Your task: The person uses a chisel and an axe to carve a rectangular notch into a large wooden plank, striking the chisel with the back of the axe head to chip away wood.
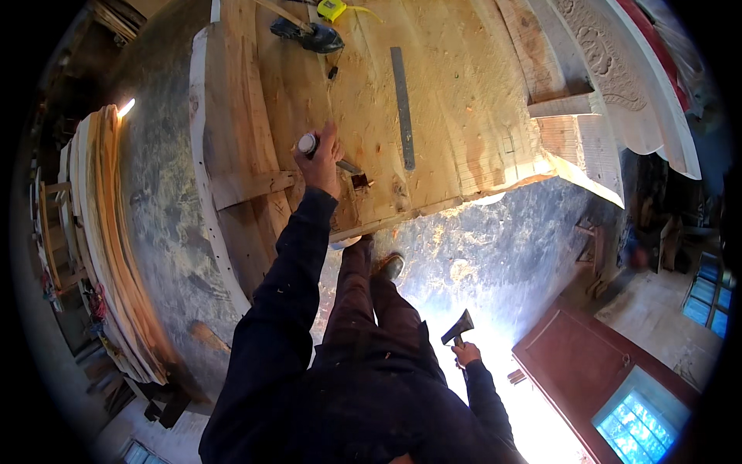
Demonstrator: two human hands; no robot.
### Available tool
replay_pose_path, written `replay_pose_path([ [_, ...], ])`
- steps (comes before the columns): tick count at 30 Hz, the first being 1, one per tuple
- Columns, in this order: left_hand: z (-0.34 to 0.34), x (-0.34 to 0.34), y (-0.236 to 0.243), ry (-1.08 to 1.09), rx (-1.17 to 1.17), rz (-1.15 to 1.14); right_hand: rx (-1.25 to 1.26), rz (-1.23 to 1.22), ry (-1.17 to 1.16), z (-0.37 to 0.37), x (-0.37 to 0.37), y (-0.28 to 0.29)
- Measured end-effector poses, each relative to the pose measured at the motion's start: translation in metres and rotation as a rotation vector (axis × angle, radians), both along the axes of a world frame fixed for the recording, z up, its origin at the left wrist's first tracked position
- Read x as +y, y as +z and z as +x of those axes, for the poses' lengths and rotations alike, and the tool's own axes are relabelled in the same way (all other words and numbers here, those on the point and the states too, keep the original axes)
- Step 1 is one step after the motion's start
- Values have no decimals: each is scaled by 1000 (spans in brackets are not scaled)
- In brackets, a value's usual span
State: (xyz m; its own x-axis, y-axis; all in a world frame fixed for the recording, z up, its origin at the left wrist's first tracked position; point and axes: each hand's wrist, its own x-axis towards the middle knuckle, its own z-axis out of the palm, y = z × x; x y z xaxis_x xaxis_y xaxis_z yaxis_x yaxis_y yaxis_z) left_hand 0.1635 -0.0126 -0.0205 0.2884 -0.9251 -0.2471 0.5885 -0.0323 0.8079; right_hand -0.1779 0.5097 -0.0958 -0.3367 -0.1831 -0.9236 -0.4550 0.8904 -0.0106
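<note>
My left hand (322, 166) is closed around a chisel (308, 145), whose pale round handle end points up. Its blade slants down to the right, beside a small dark square hole (359, 181) cut in the wooden panel (456, 100); whether the tip touches the wood I cannot tell. Chips lie at the hole. Lower down at my right side, well away from the panel, my right hand (467, 354) grips a hatchet (457, 326) by its handle, with the head up.
On the panel lie a flat dark metal strip (403, 108), a yellow tape measure (331, 9) and a black tool (307, 35) with a cord. Wooden rails (259, 185) border the left side. Boards (116, 232) are stacked left; a red-brown door (572, 363) stands lower right.
</note>
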Motion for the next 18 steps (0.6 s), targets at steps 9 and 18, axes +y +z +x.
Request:
replay_pose_path([
  [9, 3, 2, -7, -7, -18, 5, -9, 148, 147, 3, 60, -25],
  [18, -9, -6, -26, -75, 38, -56, -37, 78, 127, 9, 39, -14],
])
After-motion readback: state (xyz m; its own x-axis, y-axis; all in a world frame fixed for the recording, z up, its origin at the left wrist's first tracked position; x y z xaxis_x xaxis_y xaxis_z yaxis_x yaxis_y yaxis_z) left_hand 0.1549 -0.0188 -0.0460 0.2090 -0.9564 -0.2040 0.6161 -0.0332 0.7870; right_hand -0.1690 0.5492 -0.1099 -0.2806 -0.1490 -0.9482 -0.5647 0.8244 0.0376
